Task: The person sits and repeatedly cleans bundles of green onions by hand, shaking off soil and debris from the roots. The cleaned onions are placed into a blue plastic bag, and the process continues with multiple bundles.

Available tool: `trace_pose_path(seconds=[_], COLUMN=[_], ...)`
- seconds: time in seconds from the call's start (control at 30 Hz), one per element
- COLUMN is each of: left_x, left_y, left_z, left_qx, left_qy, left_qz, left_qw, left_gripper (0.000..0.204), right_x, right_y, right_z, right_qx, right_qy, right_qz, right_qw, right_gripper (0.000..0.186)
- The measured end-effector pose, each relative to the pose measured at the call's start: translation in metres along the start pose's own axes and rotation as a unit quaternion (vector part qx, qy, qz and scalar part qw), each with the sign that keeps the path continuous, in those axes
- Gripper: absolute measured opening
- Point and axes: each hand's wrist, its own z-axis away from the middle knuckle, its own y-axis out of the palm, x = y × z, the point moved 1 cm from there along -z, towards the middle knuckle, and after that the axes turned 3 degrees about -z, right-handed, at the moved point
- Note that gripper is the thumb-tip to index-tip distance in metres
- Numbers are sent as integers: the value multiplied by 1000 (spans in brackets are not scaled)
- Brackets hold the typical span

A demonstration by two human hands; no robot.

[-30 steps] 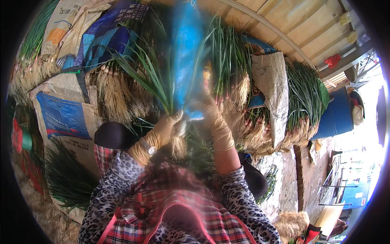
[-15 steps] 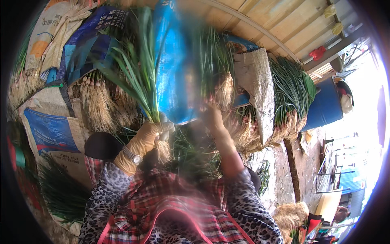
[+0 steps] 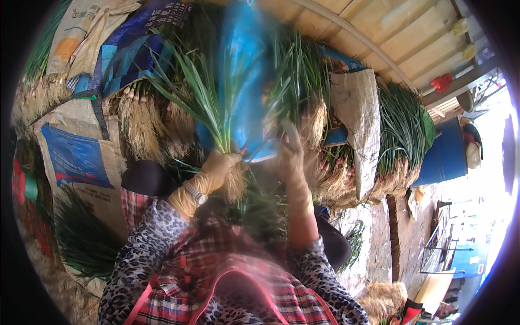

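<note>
My left hand (image 3: 215, 167), in a tan glove, is closed on a bunch of green onion plants (image 3: 212, 123); their leaves fan upward and the pale roots hang below the fist. To its right, my right hand (image 3: 291, 158), also gloved, is raised with fingers stretched upward, slightly blurred, nothing visible in them. Behind both hands lies a bright blue plastic sack (image 3: 235, 70), partly smeared in the picture. Loose green leaves (image 3: 260, 206) lie below the hands, over my lap.
Heaped onion bundles (image 3: 401, 130) with hanging roots and old woven sacks (image 3: 76, 157) surround me. A blue barrel (image 3: 441, 151) stands at the right, beside planks (image 3: 403, 238). A corrugated wall (image 3: 379, 32) curves along the top. Plaid cloth (image 3: 227, 254) covers my lap.
My left hand still grips the bunch, shifted slightly up and right since half a second ago. My right hand's fingers now reach higher and straighter. The whole view has shifted a little.
</note>
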Motion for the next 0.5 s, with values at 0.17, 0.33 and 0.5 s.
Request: trace_pose_path(seconds=[0.17,0.33,0.5], left_x=[-9,-36,-69], left_y=[-6,-14,-15], left_z=[7,24,40], left_qx=[18,162,415], left_qy=[-1,36,76], left_qz=[19,69,321], left_qw=[1000,984,848], left_gripper=[8,21,61], right_x=[7,-1,-72], right_y=[38,19,-14], right_z=[-7,38,84], right_qx=[139,256,267], right_qy=[113,-149,-63], right_qz=[-78,472,316], right_qw=[981,830,908], right_gripper=[60,26,15])
